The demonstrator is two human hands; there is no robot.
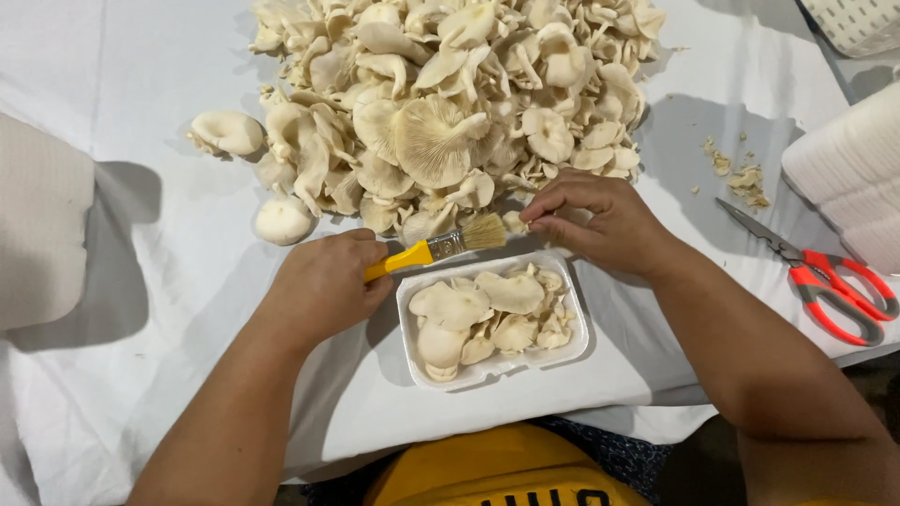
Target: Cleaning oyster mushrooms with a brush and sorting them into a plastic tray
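My left hand [323,286] grips a small paintbrush [441,247] by its yellow handle, bristles pointing right. My right hand [595,220] pinches a small pale mushroom [514,222] right at the bristle tips. Just below both hands sits a white foam tray [574,351] holding several oyster mushrooms. A big heap of oyster mushrooms [441,103] covers the white cloth beyond my hands.
Red-handled scissors [820,276] lie at the right, near mushroom scraps [741,173]. A stack of white foam trays [848,173] stands at the right edge, a pale pad [42,234] at the left. The table's near edge runs just past the tray.
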